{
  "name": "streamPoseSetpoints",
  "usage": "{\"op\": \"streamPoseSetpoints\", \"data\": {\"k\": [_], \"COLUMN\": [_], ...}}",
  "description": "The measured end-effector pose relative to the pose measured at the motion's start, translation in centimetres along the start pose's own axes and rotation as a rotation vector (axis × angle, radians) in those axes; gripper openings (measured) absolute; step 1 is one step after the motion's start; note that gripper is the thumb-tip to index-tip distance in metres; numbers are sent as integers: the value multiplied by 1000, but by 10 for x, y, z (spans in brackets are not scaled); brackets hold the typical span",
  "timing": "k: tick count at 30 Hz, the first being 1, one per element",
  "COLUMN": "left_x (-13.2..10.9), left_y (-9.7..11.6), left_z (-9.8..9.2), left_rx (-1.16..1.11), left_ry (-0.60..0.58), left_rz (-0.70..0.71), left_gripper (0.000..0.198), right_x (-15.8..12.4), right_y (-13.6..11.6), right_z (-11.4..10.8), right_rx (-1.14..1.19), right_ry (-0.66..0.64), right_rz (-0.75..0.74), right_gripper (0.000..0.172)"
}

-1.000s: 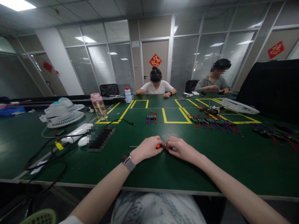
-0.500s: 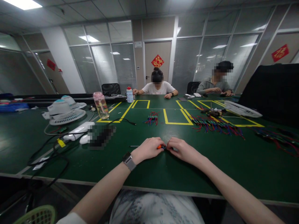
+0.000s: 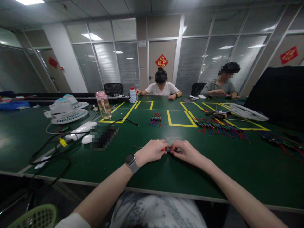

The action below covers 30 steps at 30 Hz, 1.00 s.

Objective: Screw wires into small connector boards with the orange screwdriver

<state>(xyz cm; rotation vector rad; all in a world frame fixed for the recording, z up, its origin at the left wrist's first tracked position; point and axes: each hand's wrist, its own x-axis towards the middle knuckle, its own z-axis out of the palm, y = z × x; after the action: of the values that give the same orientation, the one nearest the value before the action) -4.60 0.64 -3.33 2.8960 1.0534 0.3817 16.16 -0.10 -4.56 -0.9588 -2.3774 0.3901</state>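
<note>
Just below centre, our left hand (image 3: 153, 151) grips an orange-handled, metal-shafted tool (image 3: 163, 149), probably pointed left to keep its shaft clear of the small blue piece (image 3: 167, 150) our right hand (image 3: 184, 151) pinches.

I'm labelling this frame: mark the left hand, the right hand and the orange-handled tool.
Left hand (image 3: 152, 150), head view: back of the hand.
Right hand (image 3: 187, 152), head view: back of the hand.
Orange-handled tool (image 3: 163, 149), head view: orange handle.

Glass partitions (image 3: 220, 25) with blinds (image 3: 106, 60) stretch across the far side; a pale door (image 3: 155, 50) between them bears a red diamond sign (image 3: 162, 61); a ceiling light (image 3: 29, 1) glows overhead; black chairs (image 3: 113, 89) stand beyond the green surface (image 3: 161, 172).
</note>
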Motion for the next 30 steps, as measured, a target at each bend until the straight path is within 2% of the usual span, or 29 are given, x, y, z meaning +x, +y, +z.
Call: {"op": "streamPoseSetpoints", "data": {"k": [9, 16, 23, 26, 29, 30], "left_x": [1, 0, -3, -4, -4, -4], "left_y": [1, -2, -1, -1, -3, -3], "left_z": [-3, -6, -14, -19, -21, -20], "left_rx": [16, -15, -112, -111, -83, -72], "left_ry": [-9, 37, 181, 229, 168, 135], "left_rz": [-13, -97, -157, -173, -141, -131], "left_gripper": [27, 47, 69, 54, 23, 18], "right_x": [-1, -1, -3, -4, -5, -5], "right_y": [-5, 6, 17, 22, 29, 32], "right_z": [-7, -19, -30, -34, -34, -33], "right_rx": [-71, -101, -157, -163, -169, -179], "right_ry": [42, 187, 333, 373, 342, 313], "right_rz": [-112, 4, 64, 87, 111, 119], "right_gripper": [13, 12, 12, 13, 13, 12]}}
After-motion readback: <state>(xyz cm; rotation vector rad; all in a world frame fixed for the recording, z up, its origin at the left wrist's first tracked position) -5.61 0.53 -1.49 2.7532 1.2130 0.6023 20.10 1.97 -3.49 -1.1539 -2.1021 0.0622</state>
